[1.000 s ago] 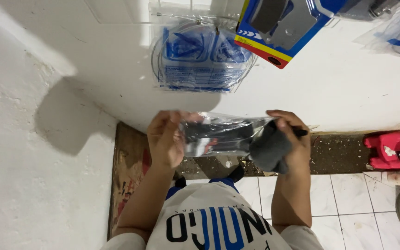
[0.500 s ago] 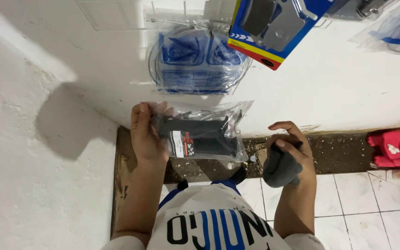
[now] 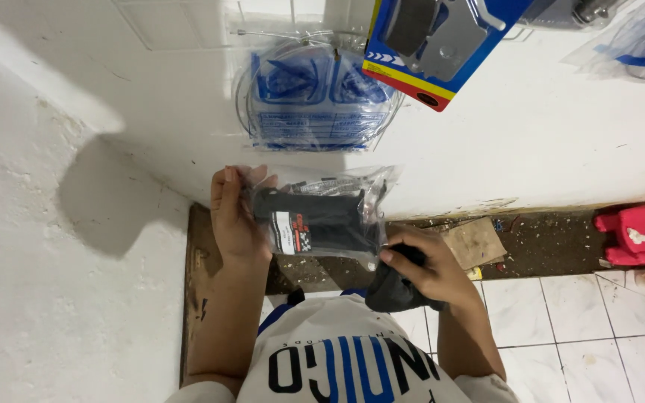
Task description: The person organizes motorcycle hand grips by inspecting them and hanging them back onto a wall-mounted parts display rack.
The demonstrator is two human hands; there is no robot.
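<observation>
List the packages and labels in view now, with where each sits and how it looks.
Clear bag: in left hand, dark part inside, small white-and-red label.
Clear pouch: hanging on wall above, blue print.
Card pack: top, blue with yellow-red edge, grey parts.
Plastic bag: top right, clear with blue.

Clear packet (image 3: 315, 220) holds black contents; dark grey grip (image 3: 396, 287); red container (image 3: 640, 235); white wall (image 3: 546, 149).

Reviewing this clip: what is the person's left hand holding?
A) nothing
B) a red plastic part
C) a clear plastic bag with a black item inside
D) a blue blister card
C: the left hand grips the clear plastic bag by its end, a black item visible inside.
</observation>
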